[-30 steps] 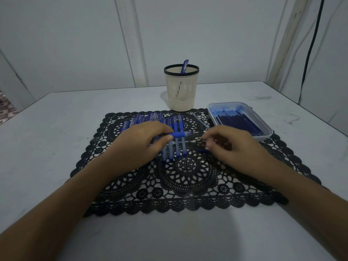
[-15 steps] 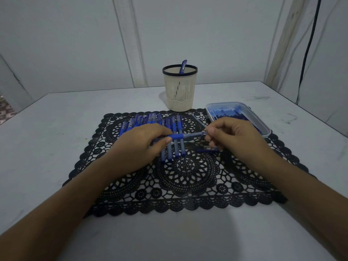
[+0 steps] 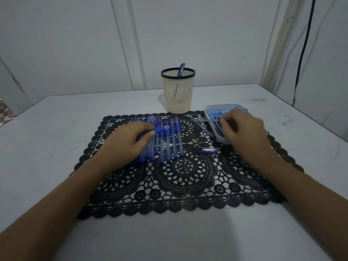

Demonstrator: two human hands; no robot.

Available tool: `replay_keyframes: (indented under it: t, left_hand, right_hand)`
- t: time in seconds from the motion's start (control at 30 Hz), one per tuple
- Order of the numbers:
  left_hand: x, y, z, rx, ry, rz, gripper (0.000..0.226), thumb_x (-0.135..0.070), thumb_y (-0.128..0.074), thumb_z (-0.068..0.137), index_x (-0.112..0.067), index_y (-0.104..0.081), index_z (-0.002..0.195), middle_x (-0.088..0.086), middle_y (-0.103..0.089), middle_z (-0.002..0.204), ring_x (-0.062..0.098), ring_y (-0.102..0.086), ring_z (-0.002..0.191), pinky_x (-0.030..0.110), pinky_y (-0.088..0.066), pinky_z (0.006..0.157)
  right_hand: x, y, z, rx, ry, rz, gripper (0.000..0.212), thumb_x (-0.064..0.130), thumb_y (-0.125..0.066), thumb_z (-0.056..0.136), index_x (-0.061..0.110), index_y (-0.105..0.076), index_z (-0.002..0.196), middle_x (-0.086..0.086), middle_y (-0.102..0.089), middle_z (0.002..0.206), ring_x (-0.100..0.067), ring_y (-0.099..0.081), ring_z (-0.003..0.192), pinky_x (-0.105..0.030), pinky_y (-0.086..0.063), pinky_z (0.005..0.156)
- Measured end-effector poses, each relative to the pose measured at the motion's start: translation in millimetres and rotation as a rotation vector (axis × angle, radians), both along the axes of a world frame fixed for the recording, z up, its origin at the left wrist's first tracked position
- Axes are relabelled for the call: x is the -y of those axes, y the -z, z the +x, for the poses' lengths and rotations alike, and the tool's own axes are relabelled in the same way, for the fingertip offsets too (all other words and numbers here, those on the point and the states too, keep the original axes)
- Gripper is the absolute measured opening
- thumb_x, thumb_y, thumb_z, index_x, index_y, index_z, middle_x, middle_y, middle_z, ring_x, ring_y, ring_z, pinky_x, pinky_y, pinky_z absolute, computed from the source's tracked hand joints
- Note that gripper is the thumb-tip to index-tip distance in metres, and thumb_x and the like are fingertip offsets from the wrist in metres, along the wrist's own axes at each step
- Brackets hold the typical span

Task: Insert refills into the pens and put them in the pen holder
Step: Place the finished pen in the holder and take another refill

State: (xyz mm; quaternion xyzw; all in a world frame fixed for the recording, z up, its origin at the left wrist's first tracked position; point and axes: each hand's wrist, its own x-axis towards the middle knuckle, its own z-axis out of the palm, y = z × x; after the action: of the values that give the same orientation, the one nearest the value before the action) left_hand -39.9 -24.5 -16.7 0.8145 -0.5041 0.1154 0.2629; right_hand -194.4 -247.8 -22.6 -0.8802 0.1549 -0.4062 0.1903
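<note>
Barely begun, I judge: one pen [image 3: 181,69] in the pen holder [image 3: 178,95], a row of pens [image 3: 173,142] waiting, left hand [image 3: 130,140] pinching a pen barrel [image 3: 160,129], right hand [image 3: 243,130] pinching a refill [image 3: 207,120] at the tray [image 3: 222,107].

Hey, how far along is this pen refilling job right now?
Early on. Done: one pen stands in the pen holder. In hand: the left hand grips a pen barrel while the right hand pinches a refill at the refill tray. Left: the row of pens on the black mat awaits refills, and none of those is in the holder.
</note>
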Motion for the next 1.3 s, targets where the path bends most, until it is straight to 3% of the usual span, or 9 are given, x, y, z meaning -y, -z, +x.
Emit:
replay_keyframes:
  t: [0.13,0.23,0.33,0.4,0.63,0.87,1.03,1.2,1.3]
  left_hand:
    - [3,3,-5,0.038,0.013,-0.028,0.048,-0.046,-0.037,0.086,-0.012,-0.062,0.108,-0.012,-0.055,0.081,0.008,-0.054,0.071,0.019,-0.042,0.062]
    - [5,6,-6,0.069,0.019,-0.040,0.050,-0.047,-0.032,0.086,-0.014,-0.062,0.107,-0.006,-0.060,0.084,0.012,-0.054,0.074,0.026,-0.046,0.065]
    - [5,7,-7,0.086,0.015,-0.038,0.048,-0.045,-0.033,0.087,-0.014,-0.062,0.107,-0.003,-0.062,0.086,0.013,-0.055,0.076,0.030,-0.048,0.066]
    - [5,7,-6,0.087,0.010,-0.037,0.047,-0.045,-0.033,0.087,-0.014,-0.062,0.107,-0.005,-0.061,0.086,0.012,-0.055,0.076,0.029,-0.048,0.066]
    - [7,9,-5,0.080,0.018,-0.027,0.048,-0.046,-0.033,0.087,-0.014,-0.062,0.109,-0.006,-0.060,0.087,0.010,-0.054,0.076,0.018,-0.043,0.068]
    - [8,9,-6,0.080,0.018,-0.023,0.049,-0.045,-0.033,0.087,-0.013,-0.063,0.107,-0.007,-0.060,0.085,0.010,-0.054,0.073,0.014,-0.040,0.065]
    - [8,10,-7,0.065,0.020,-0.020,0.051,-0.047,-0.032,0.086,-0.013,-0.063,0.109,-0.005,-0.063,0.090,0.008,-0.053,0.077,0.012,-0.038,0.068]
    - [8,10,-7,0.065,0.019,-0.026,0.051,-0.047,-0.031,0.086,-0.014,-0.062,0.109,-0.007,-0.062,0.091,0.006,-0.052,0.077,0.011,-0.036,0.067]
    - [7,9,-8,0.070,0.024,-0.037,0.050,-0.046,-0.032,0.086,-0.013,-0.063,0.108,-0.008,-0.060,0.088,0.007,-0.052,0.076,0.012,-0.037,0.067]
  right_hand:
    - [-2,10,13,-0.213,-0.094,-0.322,0.006,0.005,-0.062,0.082,0.000,-0.062,0.078,-0.013,-0.060,0.074,-0.029,-0.056,0.064,-0.037,-0.049,0.058]
    - [0,17,16,-0.303,-0.085,-0.400,0.013,0.015,-0.065,0.082,0.003,-0.068,0.081,-0.012,-0.059,0.082,-0.028,-0.056,0.072,-0.041,-0.050,0.059]
    - [1,11,14,-0.205,-0.067,-0.274,0.019,0.022,-0.057,0.088,0.009,-0.069,0.096,-0.008,-0.058,0.092,-0.022,-0.055,0.083,-0.031,-0.044,0.073]
    - [9,1,13,-0.142,-0.012,-0.156,0.019,0.019,-0.054,0.090,0.009,-0.068,0.098,-0.009,-0.058,0.095,-0.021,-0.053,0.086,-0.025,-0.035,0.074]
    - [49,-6,8,-0.547,0.245,-0.046,0.024,0.036,-0.057,0.087,0.018,-0.071,0.092,-0.008,-0.066,0.097,-0.026,-0.057,0.088,-0.034,-0.044,0.077]
    - [50,-10,14,-0.706,0.253,0.063,0.029,0.052,-0.059,0.081,0.033,-0.053,0.061,0.001,-0.061,0.088,-0.021,-0.051,0.087,-0.036,-0.039,0.083]
    - [49,-8,19,-0.733,0.296,0.106,0.021,0.049,-0.060,0.082,0.032,-0.060,0.071,0.000,-0.063,0.103,-0.025,-0.051,0.100,-0.037,-0.034,0.086]
    - [47,-4,23,-0.684,0.372,0.134,0.022,0.038,-0.058,0.082,0.020,-0.070,0.083,-0.002,-0.062,0.092,-0.023,-0.050,0.092,-0.037,-0.030,0.082]
    - [45,-2,21,-0.570,0.424,0.090,0.021,0.032,-0.054,0.085,0.017,-0.069,0.088,-0.005,-0.062,0.096,-0.026,-0.051,0.093,-0.037,-0.032,0.080]
